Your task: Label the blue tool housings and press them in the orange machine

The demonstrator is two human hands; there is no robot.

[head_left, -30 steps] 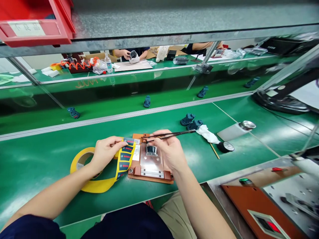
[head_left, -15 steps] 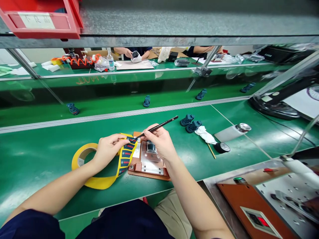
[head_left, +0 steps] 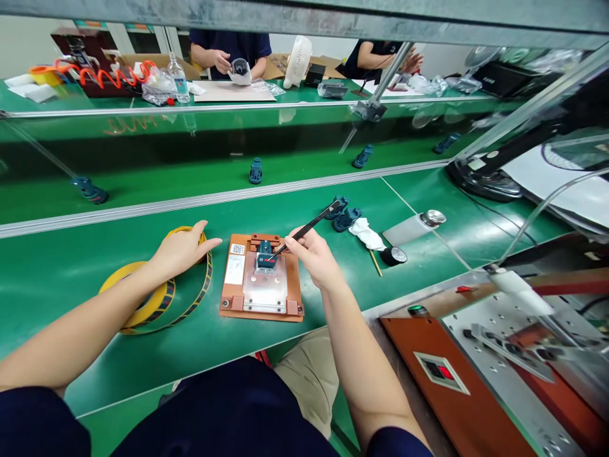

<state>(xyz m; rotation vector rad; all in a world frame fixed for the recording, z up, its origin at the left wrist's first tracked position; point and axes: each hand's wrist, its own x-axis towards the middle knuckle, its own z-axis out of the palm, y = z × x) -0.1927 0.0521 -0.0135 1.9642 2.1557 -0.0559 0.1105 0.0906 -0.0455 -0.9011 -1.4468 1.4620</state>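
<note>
My right hand (head_left: 314,255) grips black tweezers (head_left: 311,223), their tips down at a small dark label (head_left: 267,261) with red lettering. That label lies over a dark blue plastic part (head_left: 265,246) seated in a brown fixture (head_left: 294,279) with a clear plate. Left of the fixture, my left hand (head_left: 183,249) is open, thumb and forefinger apart, above the loose strip of a yellow label roll (head_left: 117,277). Its other fingers are partly hidden, and I cannot tell whether they touch the strip.
Two blue housings (head_left: 346,219), a white cloth (head_left: 367,234), a round gauge (head_left: 394,255) and a white bottle (head_left: 410,228) stand right of the fixture. Several housings (head_left: 255,171) sit on the green strip behind. A brown machine (head_left: 428,381) occupies the right. Across, people (head_left: 231,54) work.
My left hand has let go of the label strip and moved left. The tweezers have come over the fixture, where a label now lies at their tips. The view has shifted.
</note>
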